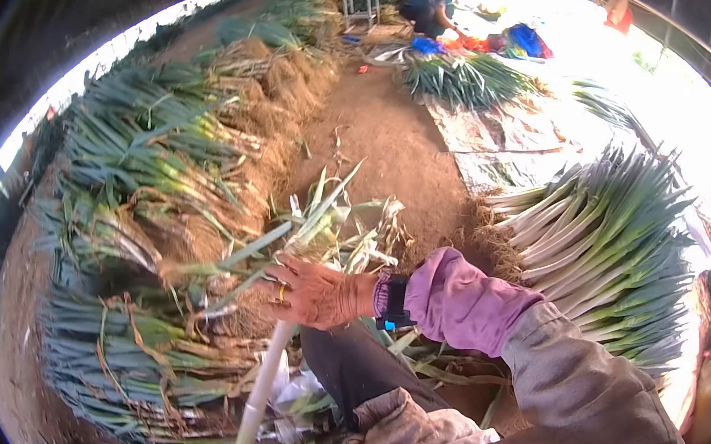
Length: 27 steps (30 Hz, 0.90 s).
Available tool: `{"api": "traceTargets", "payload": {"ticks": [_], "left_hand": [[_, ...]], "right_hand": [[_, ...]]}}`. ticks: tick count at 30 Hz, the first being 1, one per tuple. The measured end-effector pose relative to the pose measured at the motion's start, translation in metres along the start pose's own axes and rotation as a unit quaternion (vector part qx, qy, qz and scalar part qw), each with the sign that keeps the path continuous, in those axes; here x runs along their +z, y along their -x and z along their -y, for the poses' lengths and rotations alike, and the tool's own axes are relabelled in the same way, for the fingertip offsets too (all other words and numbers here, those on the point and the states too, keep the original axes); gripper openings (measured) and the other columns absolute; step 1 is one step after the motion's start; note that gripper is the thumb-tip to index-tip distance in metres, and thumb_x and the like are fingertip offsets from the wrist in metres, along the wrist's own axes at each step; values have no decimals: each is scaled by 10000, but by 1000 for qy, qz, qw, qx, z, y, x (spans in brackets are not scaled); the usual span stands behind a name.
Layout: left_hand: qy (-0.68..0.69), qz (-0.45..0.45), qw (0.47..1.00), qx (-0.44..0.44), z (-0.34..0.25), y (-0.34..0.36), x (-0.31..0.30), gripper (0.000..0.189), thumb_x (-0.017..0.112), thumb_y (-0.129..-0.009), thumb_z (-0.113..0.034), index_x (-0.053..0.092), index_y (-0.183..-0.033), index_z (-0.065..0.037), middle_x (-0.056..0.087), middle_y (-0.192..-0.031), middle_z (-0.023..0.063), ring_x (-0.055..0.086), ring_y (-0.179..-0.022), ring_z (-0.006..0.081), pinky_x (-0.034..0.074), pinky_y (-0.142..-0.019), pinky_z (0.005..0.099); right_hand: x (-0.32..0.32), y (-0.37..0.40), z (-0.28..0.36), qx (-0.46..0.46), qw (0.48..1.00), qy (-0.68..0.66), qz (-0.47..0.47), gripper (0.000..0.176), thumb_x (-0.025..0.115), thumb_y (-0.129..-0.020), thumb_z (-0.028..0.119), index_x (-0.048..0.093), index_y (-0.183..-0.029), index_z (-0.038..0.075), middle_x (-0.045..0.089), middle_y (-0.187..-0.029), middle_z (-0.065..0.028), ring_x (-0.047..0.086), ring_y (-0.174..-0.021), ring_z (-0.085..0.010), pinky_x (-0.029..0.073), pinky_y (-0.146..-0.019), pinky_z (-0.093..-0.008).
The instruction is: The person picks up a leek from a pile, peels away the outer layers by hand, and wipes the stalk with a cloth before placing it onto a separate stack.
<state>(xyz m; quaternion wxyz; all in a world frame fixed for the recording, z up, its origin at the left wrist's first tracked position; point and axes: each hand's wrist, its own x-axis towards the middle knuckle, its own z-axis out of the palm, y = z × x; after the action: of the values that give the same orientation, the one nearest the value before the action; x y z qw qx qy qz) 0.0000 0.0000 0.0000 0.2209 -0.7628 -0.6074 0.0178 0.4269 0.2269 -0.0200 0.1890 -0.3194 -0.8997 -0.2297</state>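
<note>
My right hand (315,292), with a ring and a dark wristband, reaches in from the lower right. Its fingers are curled closed at the root end of a leek (261,392). The leek's pale stalk slants down from beneath the hand, and its green part runs to the bottom edge. My left hand is not visible. Dry leaf trimmings (363,243) lie just beyond my right hand. A heap of leeks with roots and dry leaves (131,355) lies to its left.
Cleaned leeks (593,253) lie in a fanned pile at right. More untrimmed leeks (148,150) line the left side. A bare dirt path (382,147) runs between. Farther back, a person (435,9) bends near a leek bundle (471,76) on a ground sheet (497,136).
</note>
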Motion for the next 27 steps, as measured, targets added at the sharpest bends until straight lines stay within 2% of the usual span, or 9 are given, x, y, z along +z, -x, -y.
{"api": "traceTargets", "payload": {"ticks": [6, 9, 13, 15, 19, 20, 23, 25, 27], "left_hand": [[-19, -34, 998, 57, -6, -12, -20, 529, 632, -775, -451, 609, -1171, -100, 633, -939, 108, 577, -671, 302, 372, -493, 483], [-57, -96, 989, 98, 3, -21, 3, 521, 645, -767, -447, 614, -1161, -107, 633, -928, 112, 592, -711, 315, 433, -582, 505], [-86, 71, 992, 53, -19, -81, -41, 512, 649, -792, -358, 585, -1213, -73, 608, -1158, 185, 539, -1101, 397, 404, -974, 486], [-108, 114, 987, 37, -28, -128, -50, 487, 606, -774, -155, 524, -1223, 12, 562, -1155, 208, 487, -1160, 406, 352, -1032, 513], [-199, -266, 922, 201, -50, -224, -97, 426, 547, -834, -52, 497, -1240, 70, 528, -1220, 238, 499, -1167, 412, 392, -994, 534], [-192, -329, 899, 219, -71, -237, -125, 428, 546, -843, -55, 493, -1252, 60, 522, -1238, 232, 499, -1174, 402, 393, -994, 532], [-69, -426, 867, 249, -139, -244, -190, 435, 543, -869, -65, 482, -1289, 31, 504, -1290, 215, 501, -1197, 373, 396, -996, 527], [7, -457, 848, 268, -172, -244, -218, 440, 541, -887, -72, 475, -1313, 12, 492, -1325, 203, 501, -1212, 353, 397, -998, 523], [51, -462, 838, 285, -195, -245, -228, 445, 540, -904, -79, 468, -1338, -7, 480, -1359, 191, 502, -1227, 333, 399, -999, 520]], "right_hand": [[0, 70, -34, 143, 987, 4, 75, 217, 604, -714, 195, 581, -898, 83, 540, -773, -68, 539, -842, -246, 414, -847, -437], [45, 111, -30, 217, 972, 23, 87, 139, 594, -713, 173, 533, -791, 76, 462, -622, -58, 515, -621, -224, 429, -653, -365], [15, 141, 4, 461, 853, -221, 104, 200, 676, -652, 165, 522, -737, 69, 502, -594, -102, 541, -562, -312, 407, -515, -432], [31, 174, 26, 491, 840, -230, -30, 212, 699, -666, 198, 542, -727, 68, 532, -607, -139, 567, -609, -373, 420, -529, -455], [68, 216, 77, 632, 708, -281, -142, 269, 713, -652, 199, 545, -755, 17, 548, -657, -163, 575, -654, -355, 434, -570, -421], [54, 220, 82, 622, 673, -361, -176, 236, 706, -701, 156, 567, -803, -6, 567, -658, -113, 558, -614, -223, 426, -558, -365], [26, 215, 87, 626, 520, -454, -363, 156, 688, -779, 124, 593, -815, 6, 566, -665, -22, 496, -621, -97, 410, -548, -308], [22, 229, 60, 576, 547, -347, -499, 148, 661, -859, 159, 600, -795, 40, 536, -650, 45, 446, -551, -31, 359, -460, -235], [-31, 256, 44, 634, 350, -451, -522, 157, 668, -854, 199, 644, -844, 44, 545, -631, 34, 461, -520, -41, 378, -453, -244]]}}
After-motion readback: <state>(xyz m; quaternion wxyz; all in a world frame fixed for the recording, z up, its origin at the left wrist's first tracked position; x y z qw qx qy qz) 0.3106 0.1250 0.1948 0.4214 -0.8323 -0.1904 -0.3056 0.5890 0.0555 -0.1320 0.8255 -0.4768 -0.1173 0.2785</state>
